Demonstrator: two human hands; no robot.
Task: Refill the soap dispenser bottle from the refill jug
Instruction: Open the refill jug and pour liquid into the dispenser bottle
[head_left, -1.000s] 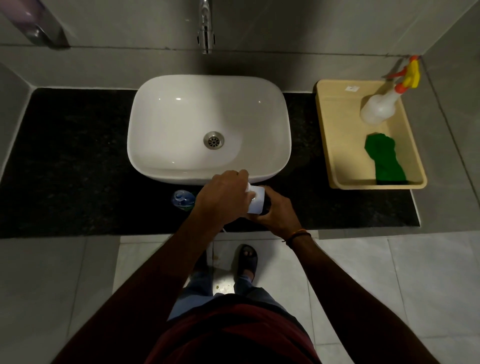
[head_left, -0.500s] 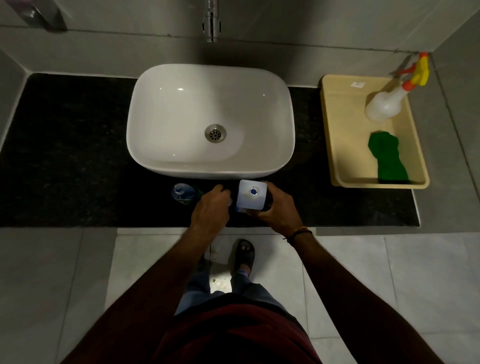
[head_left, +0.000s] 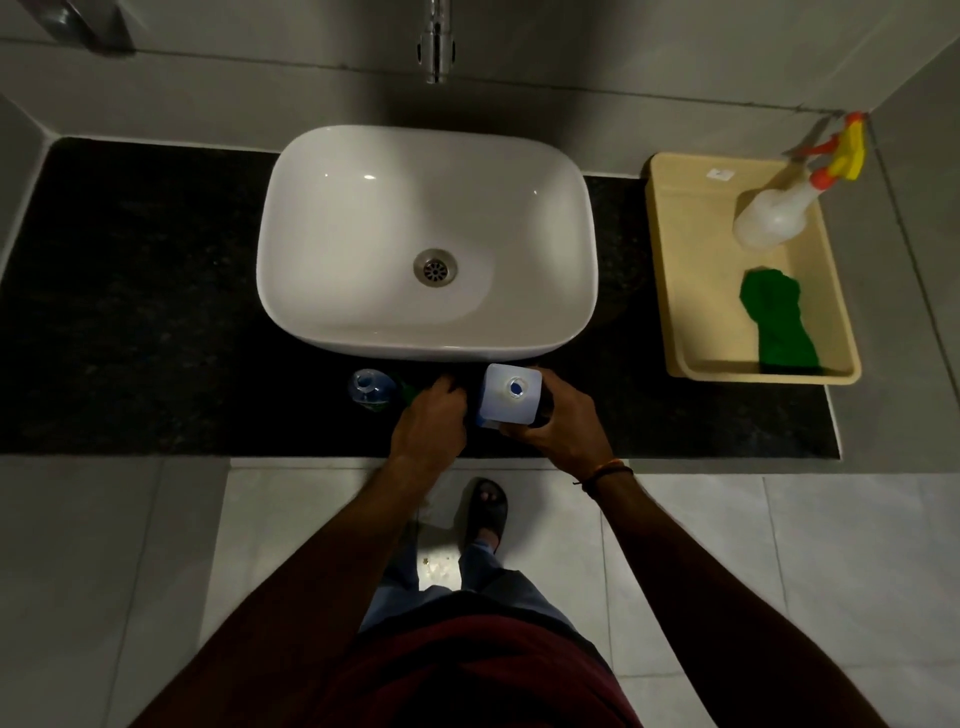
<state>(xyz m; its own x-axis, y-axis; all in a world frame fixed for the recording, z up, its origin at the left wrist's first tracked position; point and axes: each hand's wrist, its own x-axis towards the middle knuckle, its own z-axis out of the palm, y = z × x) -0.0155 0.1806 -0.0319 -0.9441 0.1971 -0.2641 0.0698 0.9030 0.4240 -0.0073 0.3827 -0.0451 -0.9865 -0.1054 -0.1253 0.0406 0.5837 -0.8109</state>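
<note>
My left hand (head_left: 428, 423) has come off the top of the refill jug (head_left: 510, 396) since a second ago and dropped to the counter (head_left: 156, 338) just left of it; the jug's blue-ringed mouth now shows from above. In the head view, the only one, my right hand (head_left: 558, 423) is clamped around the jug's right side, holding it upright on the counter in front of the basin (head_left: 426, 244); my left grip is curled, fingers together, knuckles up, and I cannot tell whether it holds a cap. The soap dispenser bottle (head_left: 370, 387) stands upright just left of my left hand, well short of the jug; its long axis is vertical, opening upward. The left hand is nearer it; I judge it should steady the bottle while the right tips the jug leftward.
</note>
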